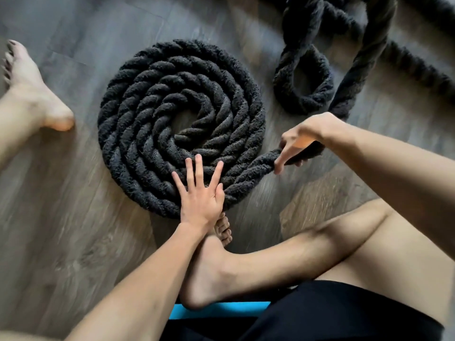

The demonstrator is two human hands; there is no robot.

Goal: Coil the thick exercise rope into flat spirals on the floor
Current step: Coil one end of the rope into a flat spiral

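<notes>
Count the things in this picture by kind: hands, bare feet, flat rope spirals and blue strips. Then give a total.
Hands: 2, the left hand and the right hand, which grips the rope.
Bare feet: 2, the left foot and the right foot.
Flat rope spirals: 1, the black spiral.
Blue strips: 1, the blue strip.
Total: 6.

Grey-brown wood-plank floor (73, 230) — blue mat (221, 308) at the near edge.

plain black shorts (344, 313), bare legs (320, 242) coming out of them, right foot (209, 267) bare just left of the shorts, left foot (32, 94) way up-left, toenails look dark, left hand (200, 195) and right hand (302, 139) bare too
</notes>
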